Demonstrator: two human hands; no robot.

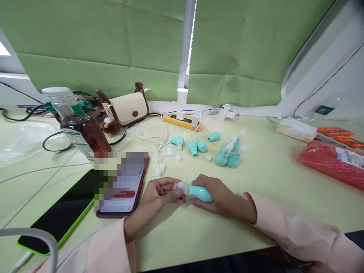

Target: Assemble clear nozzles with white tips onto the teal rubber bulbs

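Observation:
My left hand (162, 193) has its fingers closed round a clear plastic nozzle (180, 188). The nozzle meets the narrow end of a teal bulb (202, 193), and my right hand (217, 195) is wrapped round that bulb from the right. Both are held low over the table near its front edge. Beyond my hands lie loose teal bulbs (192, 148) and a small group of bulbs with clear tips (233, 160). Small clear plastic parts (170, 152) and a little white piece (209, 157) lie among them.
Two phones, one green-edged (62, 208) and one red-cased (122, 189), lie left of my hands. Behind stand a bottle of brown liquid (82, 129), a cream handbag (129, 108) and a yellow power strip (182, 122) with white cables. A red plastic package (327, 161) is at right.

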